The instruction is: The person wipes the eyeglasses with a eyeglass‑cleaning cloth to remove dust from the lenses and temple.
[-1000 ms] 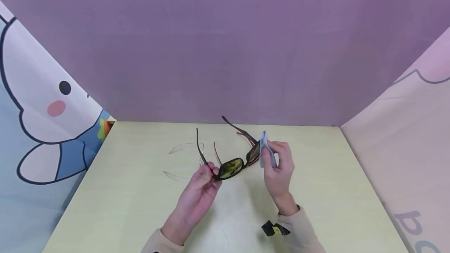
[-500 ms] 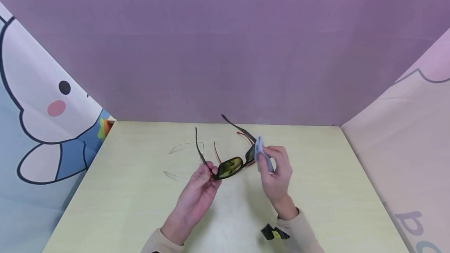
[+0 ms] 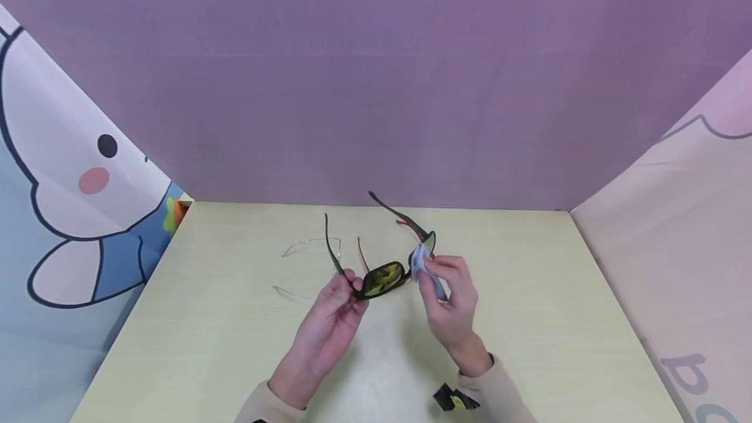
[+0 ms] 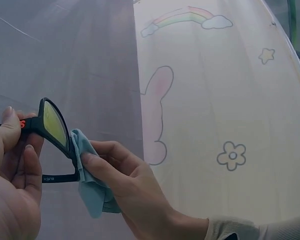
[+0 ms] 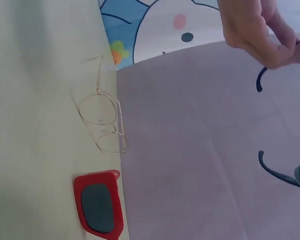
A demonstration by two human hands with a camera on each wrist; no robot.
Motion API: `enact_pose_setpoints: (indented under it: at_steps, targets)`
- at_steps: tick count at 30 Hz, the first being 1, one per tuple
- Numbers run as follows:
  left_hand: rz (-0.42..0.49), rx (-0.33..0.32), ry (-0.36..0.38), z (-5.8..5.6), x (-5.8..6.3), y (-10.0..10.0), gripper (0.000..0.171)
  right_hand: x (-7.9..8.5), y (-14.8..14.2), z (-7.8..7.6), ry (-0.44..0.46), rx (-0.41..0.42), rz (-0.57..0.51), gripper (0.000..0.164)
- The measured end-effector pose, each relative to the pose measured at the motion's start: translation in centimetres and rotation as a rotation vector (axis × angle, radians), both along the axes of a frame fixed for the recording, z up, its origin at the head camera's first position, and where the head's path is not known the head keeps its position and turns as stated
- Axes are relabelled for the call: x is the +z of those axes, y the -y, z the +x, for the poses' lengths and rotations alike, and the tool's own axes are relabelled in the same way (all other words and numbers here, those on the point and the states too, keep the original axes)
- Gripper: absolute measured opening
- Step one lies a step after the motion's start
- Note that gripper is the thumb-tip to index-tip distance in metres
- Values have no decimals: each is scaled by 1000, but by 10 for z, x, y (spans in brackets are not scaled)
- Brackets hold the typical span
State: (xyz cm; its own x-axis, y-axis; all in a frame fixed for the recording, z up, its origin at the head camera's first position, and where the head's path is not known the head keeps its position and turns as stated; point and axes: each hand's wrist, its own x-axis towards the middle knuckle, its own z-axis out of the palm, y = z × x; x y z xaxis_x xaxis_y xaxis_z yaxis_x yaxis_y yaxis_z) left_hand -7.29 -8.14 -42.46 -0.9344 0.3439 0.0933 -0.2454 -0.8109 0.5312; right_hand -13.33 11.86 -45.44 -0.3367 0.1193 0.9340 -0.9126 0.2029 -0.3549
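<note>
Black-framed sunglasses [image 3: 383, 279] with yellow-green lenses are held up over the table, temples unfolded and pointing away. My left hand [image 3: 335, 312] grips them at the left hinge, thumb on top. In my right hand [image 3: 452, 299] a folded light-blue cleaning cloth [image 3: 418, 261] is pinched between thumb and fingers. The cloth lies against the right lens and covers its inner part near the bridge. From the left wrist view, the cloth [image 4: 92, 175] hangs down at the frame's far side, and the near lens [image 4: 54, 122] shows bare.
Thin gold wire-rimmed glasses [image 5: 99, 110] lie on the table [image 3: 194, 318] at the back left. Beside them are red-framed sunglasses [image 5: 97, 202] with dark lenses, mostly hidden behind the black pair in the head view. A purple backdrop [image 3: 376, 83] rises behind the table.
My right hand has moved the cloth left and slightly down across the right lens, toward the bridge, uncovering the lens's outer edge. My left hand and the sunglasses have stayed almost still.
</note>
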Motion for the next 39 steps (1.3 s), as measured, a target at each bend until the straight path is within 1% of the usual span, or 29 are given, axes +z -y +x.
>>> enact_pose_setpoints:
  at_steps: [2,5,8,10,12,14,18,21,23,26,30,32,33,35,37,39]
  targets:
    - [7,-6,-10,0,0,0,15,2,-3,-2,33,-26,-12,22]
    - [0,-12,-24,0,0,1,13,6,-9,-5,124,-57,-46,15]
    - [-15,-13,-36,1,-1,1,10,7,-14,-5,209,-78,-72,16]
    - [-25,-11,-42,1,-1,1,9,6,-14,-3,232,-71,-89,17]
    - [-35,-5,-43,1,-2,1,9,4,-13,0,222,-57,-96,14]
    - [-47,0,-42,0,-2,1,9,1,-10,3,189,-36,-96,14]
    - [-68,13,-37,-1,-4,2,10,-2,-3,8,102,2,-50,25]
    - [-119,38,-60,-2,-5,3,13,-3,0,11,75,15,-13,30]
    - [-190,64,-84,-2,-5,4,15,-3,-1,12,78,12,-3,29]
    - [-334,108,-130,-4,-6,6,18,-2,-5,13,94,0,-10,27]
    - [-561,170,-182,-6,-7,8,19,-2,-10,15,123,-22,-7,26]
    - [-669,203,-220,-7,-8,8,15,-3,-11,15,136,-24,6,24]
    - [-725,218,-254,-8,-9,9,12,-2,-12,16,145,-22,15,23]
    - [-833,256,-355,-9,-9,9,8,-2,-13,17,160,-14,34,20]
    - [-924,299,-488,-9,-9,8,5,-1,-13,18,183,-3,59,17]
    - [-1007,357,-638,-10,-10,8,5,-1,-13,20,205,11,85,16]
